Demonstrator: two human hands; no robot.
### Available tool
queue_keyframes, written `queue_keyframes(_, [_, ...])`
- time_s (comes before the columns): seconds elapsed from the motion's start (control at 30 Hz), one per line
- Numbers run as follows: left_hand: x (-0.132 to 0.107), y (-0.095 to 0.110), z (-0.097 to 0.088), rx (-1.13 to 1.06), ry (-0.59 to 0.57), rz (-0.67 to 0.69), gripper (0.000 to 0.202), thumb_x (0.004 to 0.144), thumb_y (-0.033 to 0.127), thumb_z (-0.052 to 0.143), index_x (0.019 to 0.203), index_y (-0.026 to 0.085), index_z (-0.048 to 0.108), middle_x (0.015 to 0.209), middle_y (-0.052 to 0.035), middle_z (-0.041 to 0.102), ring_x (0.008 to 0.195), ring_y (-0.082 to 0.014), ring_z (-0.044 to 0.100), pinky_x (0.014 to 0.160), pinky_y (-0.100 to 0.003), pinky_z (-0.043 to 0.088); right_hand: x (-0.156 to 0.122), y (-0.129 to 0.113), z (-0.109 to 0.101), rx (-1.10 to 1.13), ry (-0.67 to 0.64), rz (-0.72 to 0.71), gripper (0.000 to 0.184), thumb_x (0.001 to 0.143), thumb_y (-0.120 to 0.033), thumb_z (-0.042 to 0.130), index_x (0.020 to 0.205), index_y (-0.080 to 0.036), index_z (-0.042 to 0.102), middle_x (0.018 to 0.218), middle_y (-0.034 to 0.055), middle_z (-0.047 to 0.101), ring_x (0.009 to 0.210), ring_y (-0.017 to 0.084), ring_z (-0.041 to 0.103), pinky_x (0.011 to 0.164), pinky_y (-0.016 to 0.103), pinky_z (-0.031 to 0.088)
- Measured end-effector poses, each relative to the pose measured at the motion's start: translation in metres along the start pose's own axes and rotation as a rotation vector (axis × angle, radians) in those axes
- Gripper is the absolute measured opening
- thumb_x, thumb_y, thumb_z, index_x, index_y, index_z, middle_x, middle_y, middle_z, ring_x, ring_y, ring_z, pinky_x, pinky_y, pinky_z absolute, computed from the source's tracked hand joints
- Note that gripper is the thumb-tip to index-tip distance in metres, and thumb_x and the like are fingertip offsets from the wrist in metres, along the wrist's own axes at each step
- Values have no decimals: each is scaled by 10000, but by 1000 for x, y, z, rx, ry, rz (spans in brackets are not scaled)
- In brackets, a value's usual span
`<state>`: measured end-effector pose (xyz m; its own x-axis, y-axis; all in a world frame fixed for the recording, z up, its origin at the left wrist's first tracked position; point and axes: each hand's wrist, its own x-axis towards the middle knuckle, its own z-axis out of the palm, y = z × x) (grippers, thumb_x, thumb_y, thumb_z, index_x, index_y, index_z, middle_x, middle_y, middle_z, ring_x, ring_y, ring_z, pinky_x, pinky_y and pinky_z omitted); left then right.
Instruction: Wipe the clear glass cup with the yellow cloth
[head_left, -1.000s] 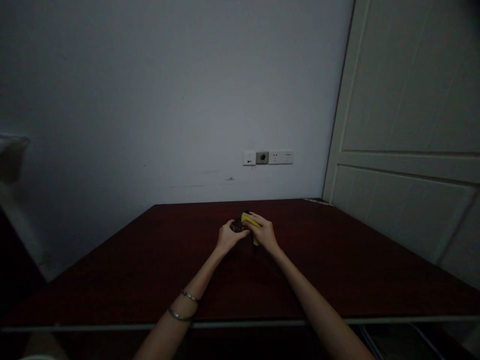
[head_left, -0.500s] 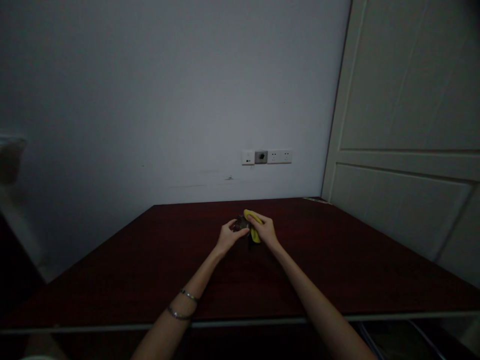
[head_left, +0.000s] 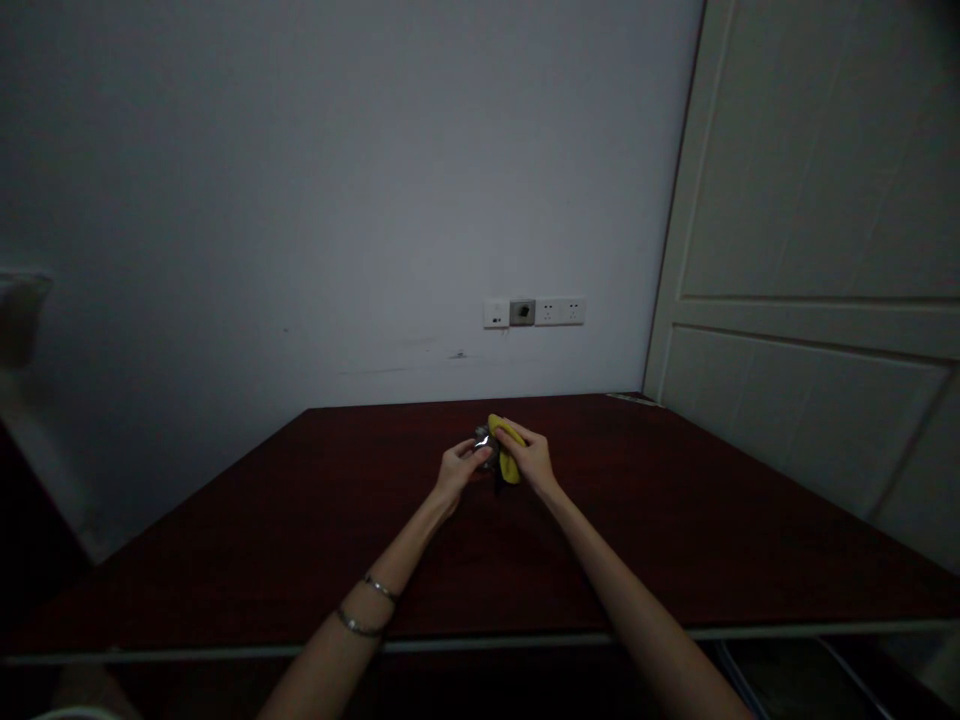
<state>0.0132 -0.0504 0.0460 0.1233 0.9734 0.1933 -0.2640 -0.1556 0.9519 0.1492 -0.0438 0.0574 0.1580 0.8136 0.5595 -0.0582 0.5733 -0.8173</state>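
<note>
My left hand (head_left: 454, 472) is closed on a small shiny, dark, partly see-through object (head_left: 482, 437), thumb on the near side; its exact kind is too small and dim to make out. A folded yellow cloth (head_left: 510, 468) is pinched in my right hand (head_left: 534, 460), thumb over its left face. The cloth presses against or lies right beside the shiny object's right side. Below them hangs a dark strip, and I cannot tell which thing it belongs to. Both hands are close together above the middle of the dark red table (head_left: 337, 520).
A pale wall stands behind the table, with a row of sockets (head_left: 547, 312) on it. To the right is a panelled cream door (head_left: 810, 300). A flat strip (head_left: 634, 400) lies at the table's far right corner. The table's pale front edge (head_left: 525, 642) runs beneath my forearms.
The shiny object has turned in my left hand and now catches a bright glint. My left fingers and thumb have shifted around it. The yellow cloth stays almost where it was.
</note>
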Motion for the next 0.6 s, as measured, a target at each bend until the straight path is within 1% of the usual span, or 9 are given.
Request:
queue_keyframes(0.07, [0, 1, 0, -1, 2, -5, 509, 525, 370, 750, 936, 100, 620, 831, -85, 662, 644, -145, 605, 577, -246, 493, 1, 2, -1, 12, 24, 34, 364, 620, -372, 672, 926, -175, 676, 1041, 88, 642, 1002, 259, 575, 917, 413, 411])
queue_keyframes(0.1, [0, 1, 0, -7, 4, -5, 511, 526, 373, 748, 938, 100, 620, 828, -84, 662, 642, -145, 604, 577, -249, 492, 0, 1, -1, 14, 13, 20, 354, 620, -363, 674, 922, -178, 677, 1051, 87, 638, 1010, 257, 570, 923, 409, 407])
queue_keyframes(0.23, [2, 0, -2, -31, 22, 13, 493, 564, 401, 719, 941, 98, 621, 819, -89, 661, 655, -148, 603, 585, -259, 494, -3, -5, 0, -3, -110, -116, 292, 624, -304, 683, 903, -218, 683, 1154, 66, 582, 1070, 238, 533, 956, 376, 380])
queue_keyframes(0.3, [2, -2, -3, -31, 18, 24, 505, 563, 382, 726, 966, 99, 612, 873, -103, 660, 699, -159, 610, 606, -259, 494, -5, -7, 1, -11, -123, -130, 285, 626, -299, 682, 903, -230, 683, 1172, 59, 569, 1071, 235, 533, 953, 373, 384])
queue_keyframes(0.37, [2, -2, -3, -23, -7, 29, 540, 553, 353, 739, 1012, 107, 595, 946, -116, 651, 755, -178, 618, 641, -268, 494, -5, -8, 1, -10, -80, -93, 291, 625, -311, 682, 900, -218, 685, 1135, 63, 595, 1058, 240, 541, 948, 376, 386])
queue_keyframes(0.47, [1, -2, -2, -2, -40, 52, 609, 515, 296, 768, 1059, 108, 569, 1023, -130, 631, 857, -211, 612, 729, -298, 487, -1, -5, -1, 14, -2, 36, 343, 626, -365, 670, 909, -171, 683, 1013, 85, 656, 972, 260, 588, 888, 400, 429])
queue_keyframes(0.53, [0, -1, -1, 9, -61, 85, 630, 481, 253, 786, 1054, 105, 569, 1053, -131, 621, 927, -220, 593, 793, -303, 469, 2, -2, -4, 36, 23, 113, 376, 630, -398, 658, 905, -143, 682, 947, 95, 677, 902, 267, 614, 832, 406, 460])
queue_keyframes(0.6, [-1, 1, 0, 18, -83, 98, 620, 477, 239, 788, 1044, 111, 574, 1065, -124, 618, 955, -220, 583, 816, -299, 461, 3, -1, -6, 54, 29, 134, 381, 631, -411, 653, 892, -136, 685, 930, 93, 681, 876, 264, 622, 809, 397, 470])
